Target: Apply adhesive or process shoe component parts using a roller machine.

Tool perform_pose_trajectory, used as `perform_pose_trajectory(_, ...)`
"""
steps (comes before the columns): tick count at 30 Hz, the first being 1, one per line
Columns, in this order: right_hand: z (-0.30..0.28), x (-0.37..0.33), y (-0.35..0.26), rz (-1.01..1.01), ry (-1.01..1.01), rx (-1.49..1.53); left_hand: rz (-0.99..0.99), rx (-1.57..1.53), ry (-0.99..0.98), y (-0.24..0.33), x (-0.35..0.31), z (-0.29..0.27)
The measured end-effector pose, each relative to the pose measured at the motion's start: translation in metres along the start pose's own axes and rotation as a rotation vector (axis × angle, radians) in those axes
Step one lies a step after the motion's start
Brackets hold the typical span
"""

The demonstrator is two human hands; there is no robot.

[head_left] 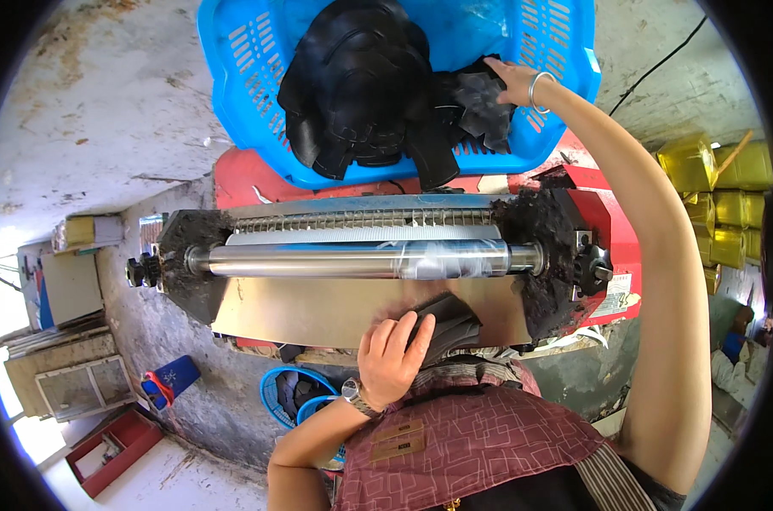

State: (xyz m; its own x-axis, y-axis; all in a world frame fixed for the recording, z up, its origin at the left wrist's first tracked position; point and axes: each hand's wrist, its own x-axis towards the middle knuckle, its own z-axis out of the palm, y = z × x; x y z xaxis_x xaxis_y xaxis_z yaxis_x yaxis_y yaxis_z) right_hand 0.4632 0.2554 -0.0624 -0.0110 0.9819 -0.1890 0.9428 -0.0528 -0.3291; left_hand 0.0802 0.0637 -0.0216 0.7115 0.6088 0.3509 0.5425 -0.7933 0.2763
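While my left fingers (pixel 419 339) pinch dark sheets (pixel 451 327) just to their right, long axis slanting rightward toward the roller (pixel 310 260), my right hand (pixel 516 83) is nearer the loose black pieces (pixel 484 106) beyond it, in the blue basket (pixel 219 94); from my feed I cannot tell whether its fingers grip.
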Motion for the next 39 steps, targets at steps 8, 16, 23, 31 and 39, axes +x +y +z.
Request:
perform_pose_trajectory(8,0.013,-0.047,-0.121,-0.443,-0.681,0.615,-0.04,-0.045,-0.031,0.002,0.007,-0.003)
perform_pose_trajectory(16,0.016,-0.065,-0.147,-0.163,-0.968,0.736,-0.075,-0.042,-0.024,0.002,0.017,0.007)
perform_pose_trajectory(23,0.017,-0.067,-0.146,-0.13,-0.906,0.629,-0.301,-0.603,-0.29,0.007,0.002,-0.022)
perform_pose_trajectory(31,-0.004,-0.059,-0.128,0.017,-0.798,1.196,0.02,0.048,0.076,-0.002,-0.007,0.002)
perform_pose_trajectory(39,0.013,-0.068,-0.137,0.063,-1.113,1.206,-0.06,-0.131,0.088,-0.005,0.011,0.013)
